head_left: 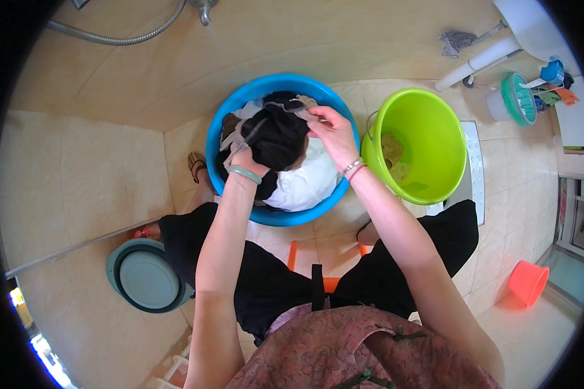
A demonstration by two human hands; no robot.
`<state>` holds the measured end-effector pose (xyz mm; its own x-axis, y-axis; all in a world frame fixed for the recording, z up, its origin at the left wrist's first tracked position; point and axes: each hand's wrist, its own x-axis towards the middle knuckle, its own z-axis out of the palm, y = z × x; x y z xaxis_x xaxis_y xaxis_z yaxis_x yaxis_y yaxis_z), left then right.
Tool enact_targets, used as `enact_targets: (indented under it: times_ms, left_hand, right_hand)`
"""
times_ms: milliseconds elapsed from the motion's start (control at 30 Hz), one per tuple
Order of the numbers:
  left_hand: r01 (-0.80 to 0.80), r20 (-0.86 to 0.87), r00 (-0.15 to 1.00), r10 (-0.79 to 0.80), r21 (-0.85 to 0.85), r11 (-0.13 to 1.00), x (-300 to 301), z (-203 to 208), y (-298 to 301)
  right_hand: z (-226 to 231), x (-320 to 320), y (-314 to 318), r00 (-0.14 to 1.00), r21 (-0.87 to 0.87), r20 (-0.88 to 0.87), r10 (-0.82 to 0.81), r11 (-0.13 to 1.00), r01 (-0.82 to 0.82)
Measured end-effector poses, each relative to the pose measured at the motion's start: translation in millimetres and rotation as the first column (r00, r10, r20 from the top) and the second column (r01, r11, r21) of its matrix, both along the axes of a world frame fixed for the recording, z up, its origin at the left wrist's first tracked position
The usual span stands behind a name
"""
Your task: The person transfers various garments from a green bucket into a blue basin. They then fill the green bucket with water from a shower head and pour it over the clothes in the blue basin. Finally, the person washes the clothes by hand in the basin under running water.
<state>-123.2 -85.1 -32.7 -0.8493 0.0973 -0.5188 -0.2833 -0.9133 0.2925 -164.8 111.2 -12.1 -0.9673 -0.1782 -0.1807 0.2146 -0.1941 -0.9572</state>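
Observation:
A black garment with a sheer greyish edge (pixel 276 137) is stretched between my two hands, above a round blue basin (pixel 279 218). With closed fingers, my left hand (pixel 245 157) grips its edge on the left; a green bangle circles that wrist. My right hand (pixel 334 133) pinches the edge at the upper right, thumb and fingers together. Under the garment, the basin holds a white cloth (pixel 309 181) at the lower right, with darker and pale clothes around it. The garment covers much of the middle of the pile.
A lime-green bucket (pixel 457 133) with something pale at its bottom stands right of the basin. A grey-green tub (pixel 150 279) lies at left, a coral bucket (pixel 529 284) at far right. A faucet (pixel 204 11) and metal hose (pixel 126 41) hang on the wall.

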Motion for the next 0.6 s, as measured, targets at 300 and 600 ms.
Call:
enact_targets:
  times_ms: [300, 600]
  left_hand:
    - [-0.215, 0.368, 0.859, 0.357, -0.374, 0.902, -18, -40, -9]
    - [0.132, 0.008, 0.991, -0.132, -0.186, 0.974, -27, 6, 165]
  right_hand:
    - [-31, -20, -12, 0.969, 0.348, -0.143, 0.199, 0.927, -0.139]
    - [-3, -29, 121, 0.933, -0.190, 0.332, -0.138, 0.959, 0.209]
